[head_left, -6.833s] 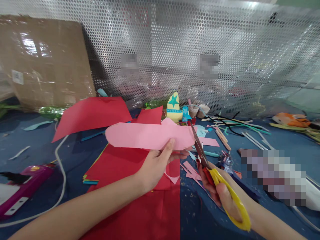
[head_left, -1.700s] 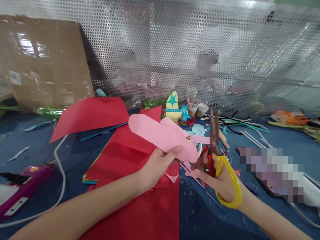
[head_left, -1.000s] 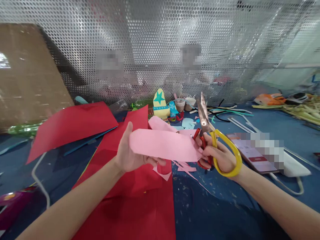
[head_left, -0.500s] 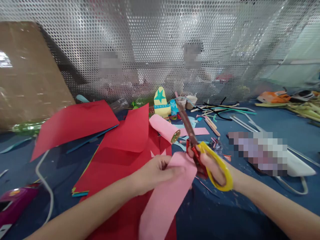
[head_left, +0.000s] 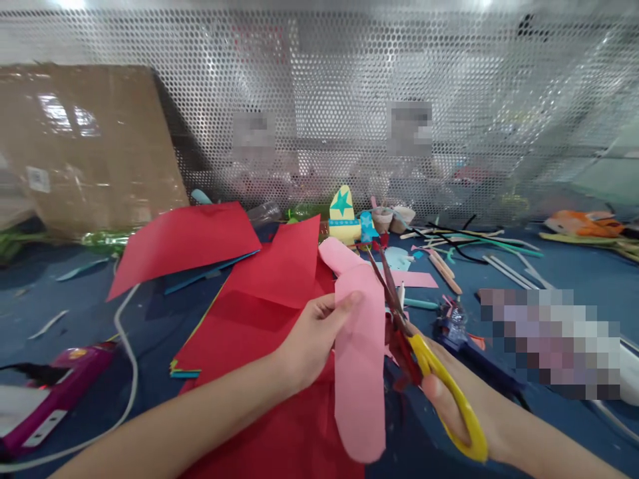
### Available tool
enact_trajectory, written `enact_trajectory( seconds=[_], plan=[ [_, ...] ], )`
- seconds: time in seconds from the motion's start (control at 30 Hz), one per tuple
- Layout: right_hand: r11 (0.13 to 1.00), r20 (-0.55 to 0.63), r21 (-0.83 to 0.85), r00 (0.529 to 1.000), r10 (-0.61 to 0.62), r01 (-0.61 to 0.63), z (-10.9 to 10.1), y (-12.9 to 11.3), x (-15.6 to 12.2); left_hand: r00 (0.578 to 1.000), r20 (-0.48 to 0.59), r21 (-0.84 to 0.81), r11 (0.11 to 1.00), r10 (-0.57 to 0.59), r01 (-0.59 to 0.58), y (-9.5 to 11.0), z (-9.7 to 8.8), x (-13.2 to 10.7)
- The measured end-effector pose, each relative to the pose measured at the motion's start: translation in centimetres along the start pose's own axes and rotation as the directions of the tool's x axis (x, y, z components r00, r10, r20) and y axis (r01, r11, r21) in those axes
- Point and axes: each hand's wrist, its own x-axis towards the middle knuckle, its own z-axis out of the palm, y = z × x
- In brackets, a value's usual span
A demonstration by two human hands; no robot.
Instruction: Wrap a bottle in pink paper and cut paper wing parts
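Observation:
A long strip of pink paper (head_left: 360,379) with rounded ends hangs upright, pinched between the thumb and fingers of my left hand (head_left: 317,332). My right hand (head_left: 444,399) grips a pair of scissors (head_left: 456,419) with a yellow and a red handle. The scissor blades point up and away, a little apart, close beside the strip's right edge near its top. Behind the strip's top lies a pink paper roll (head_left: 337,256), partly hidden. Below my left hand is a stack of red paper (head_left: 239,332).
A yellow paper-covered craft with a teal star (head_left: 343,206) stands at the back. To the right lie a blue glue gun (head_left: 479,356), wooden sticks (head_left: 444,269) and pipe cleaners (head_left: 464,239). A purple power strip (head_left: 64,392) with a white cord is at the left. Cardboard (head_left: 100,153) leans behind.
The pink strip has turned from slanting to nearly upright and risen. My right hand has moved down and right, and the scissor blades now show apart. The view has shifted left.

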Motion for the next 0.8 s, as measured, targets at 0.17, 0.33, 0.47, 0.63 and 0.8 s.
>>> enact_trajectory(
  seconds=[0.17, 0.33, 0.47, 0.63, 0.8],
  plan=[
    [0.993, 0.041, -0.072, 0.995, -0.093, 0.095, -0.3, -0.1, 0.3, 1.0, 0.004, 0.0, 1.0, 0.014, -0.014, -0.2, -0.2, 0.0],
    [0.98, 0.029, -0.145, 0.99, -0.137, 0.139, -0.4, -0.6, 0.6, 1.0, -0.003, 0.001, 1.0, -0.013, 0.013, -0.4, -0.2, 0.0],
    [0.977, 0.022, -0.165, 0.991, -0.133, 0.134, -0.5, -0.9, 0.8, 1.0, -0.015, 0.003, 1.0, -0.01, 0.01, -0.5, -0.2, 0.0],
    [0.984, -0.001, -0.1, 0.989, -0.149, 0.148, -0.6, -0.9, 0.9, 1.0, -0.009, 0.0, 1.0, 0.016, -0.016, -0.4, -0.3, 0.1],
    [0.987, 0.04, -0.105, 0.992, -0.119, 0.122, -0.8, -1.6, 1.2, 1.0, -0.029, 0.012, 1.0, 0.009, -0.009, -0.4, -0.2, 0.2]
  ],
)
